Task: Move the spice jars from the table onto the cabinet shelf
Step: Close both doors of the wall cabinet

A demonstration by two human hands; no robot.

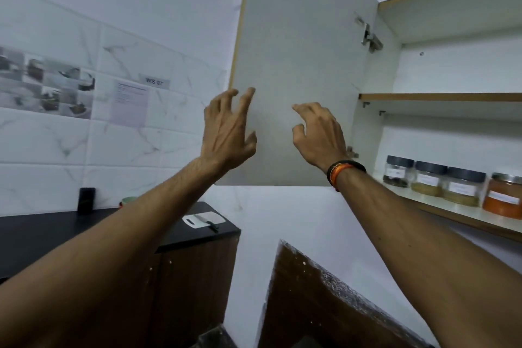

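Hands [228,127] empty; four spice jars [452,188] shelved.

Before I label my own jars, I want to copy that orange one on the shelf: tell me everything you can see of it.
The orange jar is a squat, clear, plastic-looking jar, nearly full of orange powder, with a shiny metal-looking lid and a white label whose writing is too blurred to read. It stands upright on the cabinet's lower shelf, rightmost of four jars, beside a dark-lidded jar; whether they touch is unclear. Neither hand touches it.

matt white cabinet door [296,65], clear plastic spice jars [429,182], glossy marbled wall tiles [127,51]
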